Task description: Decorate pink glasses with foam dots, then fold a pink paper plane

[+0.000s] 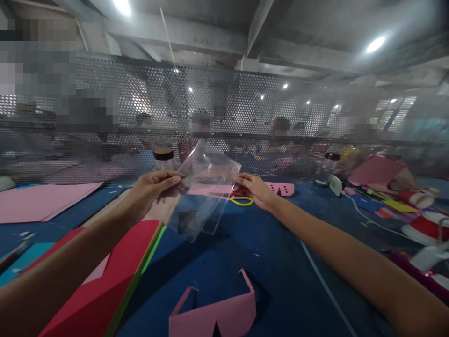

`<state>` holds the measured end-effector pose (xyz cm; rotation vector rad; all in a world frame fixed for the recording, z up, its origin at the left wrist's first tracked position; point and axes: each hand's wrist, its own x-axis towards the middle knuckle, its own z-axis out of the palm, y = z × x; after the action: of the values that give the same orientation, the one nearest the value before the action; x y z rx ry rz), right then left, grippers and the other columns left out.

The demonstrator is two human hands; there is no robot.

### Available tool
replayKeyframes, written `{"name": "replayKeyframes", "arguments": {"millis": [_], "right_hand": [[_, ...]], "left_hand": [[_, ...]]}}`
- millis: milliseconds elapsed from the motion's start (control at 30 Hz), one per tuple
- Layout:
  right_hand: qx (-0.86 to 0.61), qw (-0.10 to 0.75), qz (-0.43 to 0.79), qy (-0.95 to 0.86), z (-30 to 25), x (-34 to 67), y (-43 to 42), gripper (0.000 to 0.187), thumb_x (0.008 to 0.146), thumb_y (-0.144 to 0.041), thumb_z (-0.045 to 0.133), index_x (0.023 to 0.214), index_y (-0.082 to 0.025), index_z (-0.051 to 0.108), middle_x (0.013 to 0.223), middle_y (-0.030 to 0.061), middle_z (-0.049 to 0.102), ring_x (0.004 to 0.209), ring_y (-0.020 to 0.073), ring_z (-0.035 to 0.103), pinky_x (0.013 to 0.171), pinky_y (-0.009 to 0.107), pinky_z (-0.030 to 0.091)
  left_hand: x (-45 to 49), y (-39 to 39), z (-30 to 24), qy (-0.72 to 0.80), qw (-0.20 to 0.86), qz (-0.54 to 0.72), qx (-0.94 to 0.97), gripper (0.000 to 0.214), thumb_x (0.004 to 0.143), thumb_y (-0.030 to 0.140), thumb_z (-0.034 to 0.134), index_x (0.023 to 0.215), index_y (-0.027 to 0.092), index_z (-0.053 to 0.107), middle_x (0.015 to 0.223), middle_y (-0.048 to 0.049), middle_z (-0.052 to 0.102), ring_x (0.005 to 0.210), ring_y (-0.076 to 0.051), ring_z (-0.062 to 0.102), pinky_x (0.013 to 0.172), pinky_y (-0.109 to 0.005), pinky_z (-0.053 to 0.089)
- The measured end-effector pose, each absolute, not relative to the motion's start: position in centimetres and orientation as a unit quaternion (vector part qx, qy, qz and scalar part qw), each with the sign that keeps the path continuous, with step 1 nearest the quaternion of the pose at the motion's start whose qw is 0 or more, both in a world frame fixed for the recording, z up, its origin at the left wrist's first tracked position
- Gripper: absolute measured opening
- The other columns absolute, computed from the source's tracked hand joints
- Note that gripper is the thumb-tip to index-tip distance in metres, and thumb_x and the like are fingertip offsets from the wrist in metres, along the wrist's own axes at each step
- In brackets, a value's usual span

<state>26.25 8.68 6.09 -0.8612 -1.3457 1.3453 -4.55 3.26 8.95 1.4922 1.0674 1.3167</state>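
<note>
A clear plastic sheet (206, 175), maybe a bag, hangs in the air between my two hands. My left hand (154, 189) pinches its left edge between thumb and fingers. At the opposite edge, my right hand (253, 186) grips the plastic near a corner. Through and beside the sheet I see scissors with yellow and red handles (242, 201) and a strip of pink paper (280, 188) with dark square marks. Close to me on the table stands a folded pink paper pair of glasses (213, 316) with a dark notch at its front.
Red paper (129, 252) and pink sheets (49, 201) lie to the left. Jars with dark lids stand behind, one at left (163, 159) and one at right (327, 169). Coloured scraps, a white cable and a red-and-white roll (428, 228) crowd the right. A perforated metal screen (224, 98) closes off the back.
</note>
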Motion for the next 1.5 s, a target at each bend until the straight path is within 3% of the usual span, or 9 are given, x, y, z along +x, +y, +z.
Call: {"name": "replayKeyframes", "arguments": {"millis": [200,467,633,833,1000,1100,1300,1500], "right_hand": [[-0.357,0.488,0.526,-0.599,5.9,26.1,8.8,0.026,0.075,-0.039,0.079,0.090,-0.020,0.071,0.096,0.0051,0.074,0.072,0.0113,0.064,0.063,0.022,0.053],[-0.360,0.565,0.394,-0.629,7.2,25.8,8.3,0.020,0.074,-0.034,0.077,0.085,-0.021,0.068,0.074,-0.0026,0.065,0.066,0.0107,0.060,0.061,0.022,0.047],[-0.362,0.563,0.347,-0.657,8.5,26.0,8.2,0.021,0.079,-0.037,0.073,0.092,-0.022,0.068,0.073,-0.0012,0.066,0.071,0.0139,0.063,0.068,0.026,0.050],[-0.350,0.495,0.447,-0.657,7.4,25.9,7.6,0.024,0.087,-0.039,0.064,0.099,-0.020,0.073,0.107,0.0063,0.072,0.091,0.0160,0.064,0.080,0.029,0.050],[-0.285,0.446,0.570,-0.629,6.6,25.1,6.7,0.031,0.088,-0.042,0.064,0.107,-0.019,0.072,0.109,0.0090,0.073,0.101,0.0193,0.065,0.092,0.035,0.048],[-0.289,0.446,0.577,-0.619,6.4,24.5,6.2,0.031,0.083,-0.039,0.073,0.108,-0.020,0.068,0.107,0.0074,0.073,0.101,0.0190,0.066,0.095,0.035,0.049],[-0.324,0.492,0.530,-0.610,5.7,22.9,5.8,0.047,0.068,-0.032,0.087,0.107,-0.019,0.063,0.098,0.0032,0.071,0.090,0.0159,0.067,0.089,0.032,0.051],[-0.353,0.510,0.463,-0.633,5.5,22.5,6.2,0.033,0.069,-0.041,0.084,0.084,-0.017,0.067,0.071,-0.0012,0.065,0.067,0.0125,0.059,0.067,0.028,0.048]], "left_hand": [[-3.9,2.9,9.2,0.429,0.398,0.561,0.585,0.031,0.076,0.038,0.083,0.099,0.019,0.076,0.080,-0.0006,0.076,0.070,-0.014,0.068,0.052,-0.018,0.047],[-4.2,3.4,8.4,0.410,0.408,0.556,0.597,0.029,0.078,0.038,0.082,0.099,0.020,0.076,0.098,-0.0029,0.080,0.095,-0.019,0.072,0.082,-0.023,0.056],[-3.8,3.4,8.4,0.411,0.399,0.557,0.602,0.029,0.078,0.039,0.081,0.099,0.020,0.077,0.106,-0.0070,0.079,0.103,-0.022,0.072,0.088,-0.025,0.057],[-3.4,3.5,8.5,0.377,0.474,0.616,0.504,0.020,0.072,0.025,0.085,0.088,0.016,0.077,0.084,-0.0034,0.078,0.081,-0.017,0.073,0.082,-0.024,0.060],[-3.4,4.0,7.6,0.354,0.500,0.630,0.476,0.019,0.072,0.023,0.084,0.086,0.014,0.076,0.083,-0.0043,0.078,0.082,-0.018,0.074,0.086,-0.027,0.060],[-3.1,3.9,7.2,0.359,0.513,0.639,0.448,0.015,0.073,0.020,0.082,0.085,0.014,0.074,0.084,-0.0048,0.079,0.084,-0.019,0.075,0.088,-0.029,0.060],[-1.7,3.1,6.9,0.359,0.526,0.635,0.437,0.008,0.079,0.017,0.077,0.084,0.014,0.072,0.085,-0.0051,0.078,0.080,-0.015,0.074,0.081,-0.025,0.060],[-1.5,2.8,6.9,0.377,0.518,0.611,0.465,0.020,0.074,0.025,0.084,0.087,0.015,0.073,0.089,-0.0057,0.078,0.083,-0.017,0.073,0.081,-0.028,0.059]]}}
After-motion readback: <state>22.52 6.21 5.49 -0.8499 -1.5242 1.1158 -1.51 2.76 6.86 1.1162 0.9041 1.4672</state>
